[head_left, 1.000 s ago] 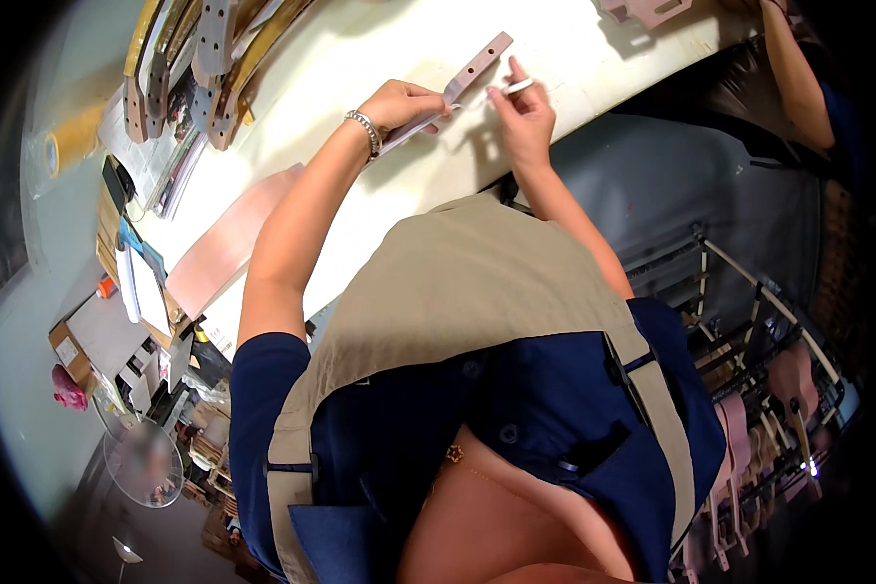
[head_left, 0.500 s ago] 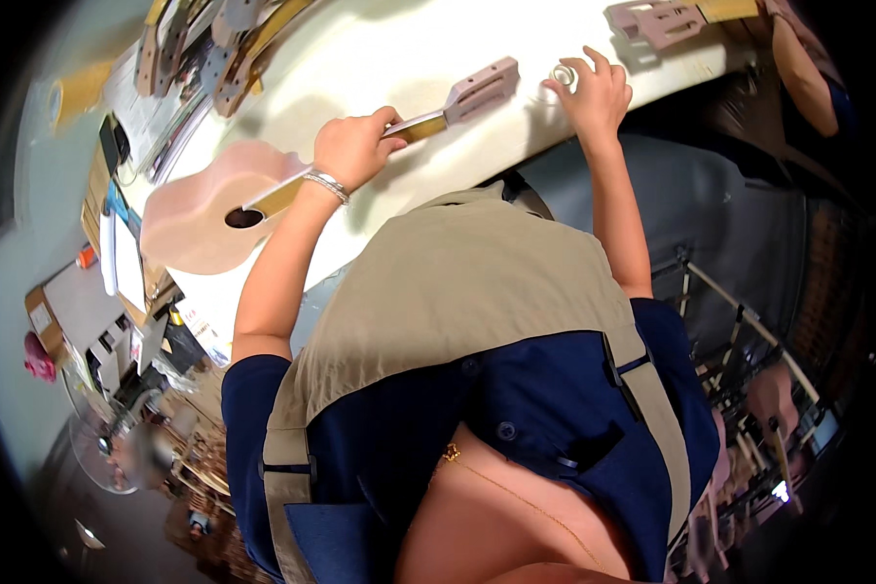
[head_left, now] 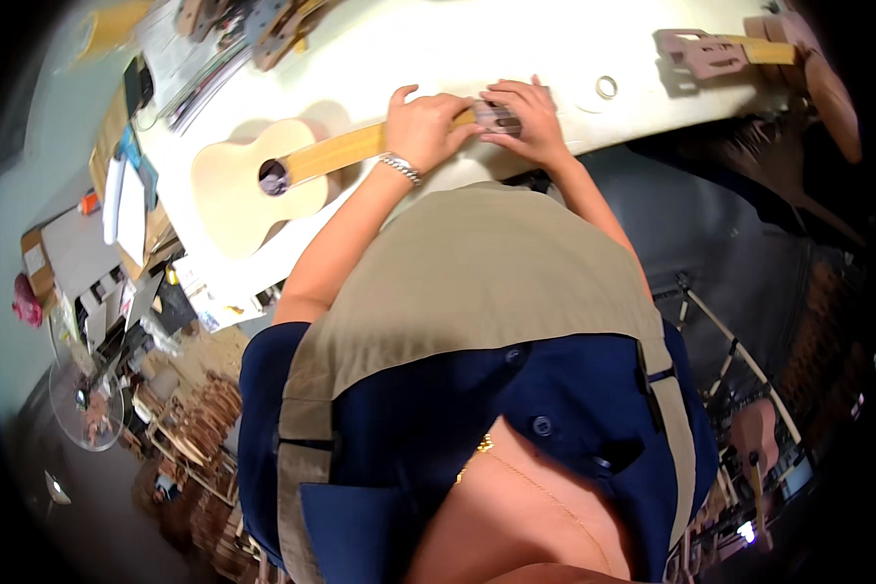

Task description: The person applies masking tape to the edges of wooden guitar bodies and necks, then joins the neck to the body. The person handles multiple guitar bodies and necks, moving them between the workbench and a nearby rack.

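"While the guitar stretched over the desk, how was it held?"

"The left hand curled half-closed round its neck, likely for steadiness; the right hand bent over the head, grip unclear."

Stacked papers, brown carton, pale-barred rack

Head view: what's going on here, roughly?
A person has both hands on an unpainted guitar, its front facing up at a pale table. The left hand is at the top of the neck, the right hand over the headstock. A small ring lies to the right, and farther right is another headstock beside someone else's arm.
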`<state>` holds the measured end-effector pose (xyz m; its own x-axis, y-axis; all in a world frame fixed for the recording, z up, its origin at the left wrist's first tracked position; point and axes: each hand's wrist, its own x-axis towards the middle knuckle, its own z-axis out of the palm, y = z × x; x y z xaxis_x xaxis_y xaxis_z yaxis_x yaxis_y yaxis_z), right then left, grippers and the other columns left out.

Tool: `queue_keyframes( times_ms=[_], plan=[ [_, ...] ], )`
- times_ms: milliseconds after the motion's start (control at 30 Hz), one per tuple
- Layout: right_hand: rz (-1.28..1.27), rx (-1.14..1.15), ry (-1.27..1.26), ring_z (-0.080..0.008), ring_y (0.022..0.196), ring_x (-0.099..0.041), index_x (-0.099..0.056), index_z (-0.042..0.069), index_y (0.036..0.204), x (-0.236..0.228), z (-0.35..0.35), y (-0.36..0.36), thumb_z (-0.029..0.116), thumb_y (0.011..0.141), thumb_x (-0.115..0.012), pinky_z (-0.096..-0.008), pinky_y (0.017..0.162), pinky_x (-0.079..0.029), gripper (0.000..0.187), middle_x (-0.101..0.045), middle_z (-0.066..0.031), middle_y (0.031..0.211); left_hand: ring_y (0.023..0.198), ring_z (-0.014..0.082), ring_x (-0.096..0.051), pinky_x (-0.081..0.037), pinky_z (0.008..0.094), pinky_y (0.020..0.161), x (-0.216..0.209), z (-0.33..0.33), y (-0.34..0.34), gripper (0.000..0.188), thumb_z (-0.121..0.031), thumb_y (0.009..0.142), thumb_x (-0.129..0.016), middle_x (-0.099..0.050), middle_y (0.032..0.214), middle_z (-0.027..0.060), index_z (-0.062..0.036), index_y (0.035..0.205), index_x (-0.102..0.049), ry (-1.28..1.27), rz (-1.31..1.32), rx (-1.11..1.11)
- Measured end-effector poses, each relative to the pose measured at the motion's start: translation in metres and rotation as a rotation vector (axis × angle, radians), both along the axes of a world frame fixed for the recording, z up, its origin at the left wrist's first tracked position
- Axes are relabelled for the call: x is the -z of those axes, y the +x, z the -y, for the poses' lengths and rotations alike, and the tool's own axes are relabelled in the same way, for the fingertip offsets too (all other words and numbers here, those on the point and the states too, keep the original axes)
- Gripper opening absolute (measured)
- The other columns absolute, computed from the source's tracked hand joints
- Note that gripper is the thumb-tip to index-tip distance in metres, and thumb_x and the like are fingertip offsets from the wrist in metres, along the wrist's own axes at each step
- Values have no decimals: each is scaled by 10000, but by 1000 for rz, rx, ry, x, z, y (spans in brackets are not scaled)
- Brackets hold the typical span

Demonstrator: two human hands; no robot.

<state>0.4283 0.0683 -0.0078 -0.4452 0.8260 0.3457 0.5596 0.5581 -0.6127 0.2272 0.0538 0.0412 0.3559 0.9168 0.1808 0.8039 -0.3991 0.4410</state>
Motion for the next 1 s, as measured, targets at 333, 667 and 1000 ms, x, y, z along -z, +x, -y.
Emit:
queue_keyframes(
  times_ms=[333, 667, 1000],
  plan=[
    [23, 11, -53, -225, 1098, -495, -593, 200, 1106, -5, 2, -3, 319, 593, -784, -528, 1045, -247, 561, -551, -11, 1137, 1000, 165, -535, -301, 513, 960, -19, 19, -84, 366, -494, 684, -666, -623, 946, -61, -218, 926, -681, 202, -259, 37],
    [72, 19, -162, -252, 1251, -385, -577, 174, 1158, -10, 3, -1, 247, 652, -770, -505, 1083, -148, 546, -525, -48, 1221, 1080, 227, -488, -286, 515, 974, -42, 52, -191, 380, -447, 640, -716, -575, 1043, -9, -203, 930, -689, 195, -335, -68],
    [-234, 420, -861, -223, 1050, -525, -531, 103, 1213, -44, 89, -90, 260, 810, -667, -375, 889, -444, 453, -521, -95, 1166, 971, 256, -542, -440, 363, 845, -19, 100, -345, 341, -278, 713, -735, -577, 1040, 110, -89, 990, -675, 254, 14, -564]
  ],
)
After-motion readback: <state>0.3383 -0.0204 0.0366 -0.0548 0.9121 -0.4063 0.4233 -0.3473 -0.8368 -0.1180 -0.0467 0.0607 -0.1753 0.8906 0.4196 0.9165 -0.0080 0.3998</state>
